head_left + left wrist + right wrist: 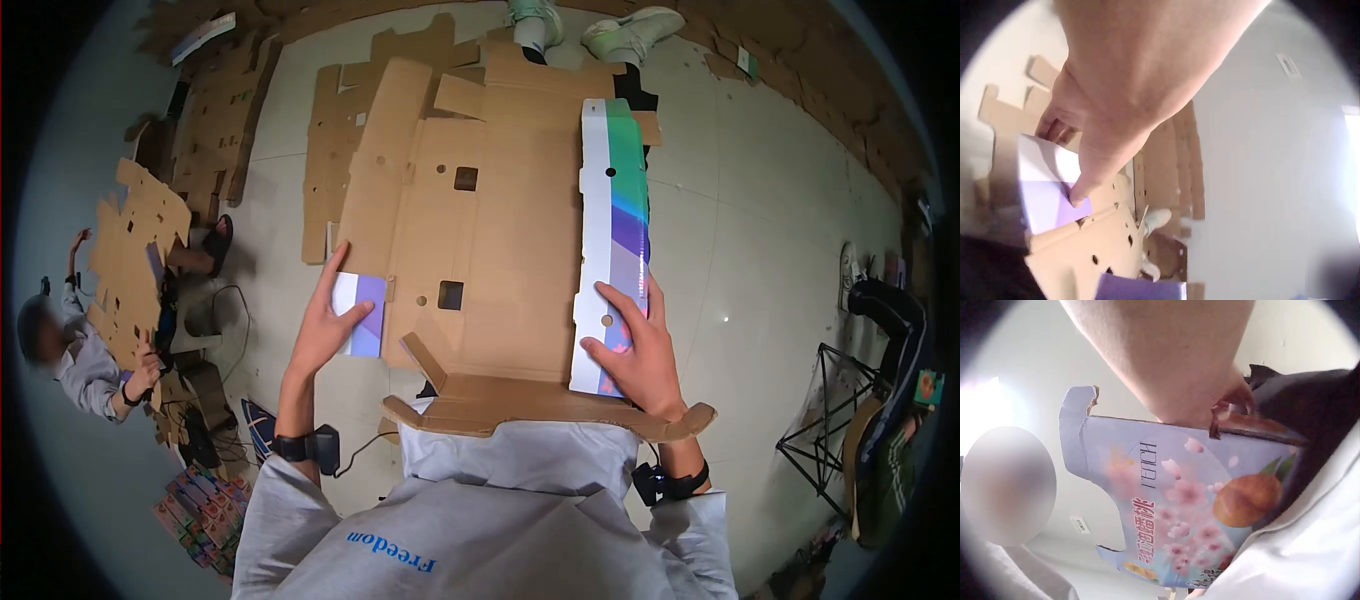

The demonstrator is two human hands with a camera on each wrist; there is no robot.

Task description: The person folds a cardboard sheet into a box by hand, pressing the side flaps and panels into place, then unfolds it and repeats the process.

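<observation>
A partly folded cardboard box (520, 240) lies before the person, brown inside facing up. Its right side panel (627, 235), printed white, green and purple, is folded over; the right hand (645, 360) grips it near the lower end, thumb and fingers on the printed face. On the left, the left hand (325, 325) pinches a small white and purple flap (368, 320), also seen in the left wrist view, where the thumb of the left hand (1094, 137) presses the flap (1047, 197). In the right wrist view a panel printed with peaches and blossoms (1172, 500) stands below the right hand (1232, 403).
More flattened cardboard (325, 160) lies beyond the box's left side. Another person's shoes (632, 35) are at the far end. A seated person (85, 350) handles cardboard at the left. A black metal frame (825, 430) stands at the right on the tiled floor (745, 260).
</observation>
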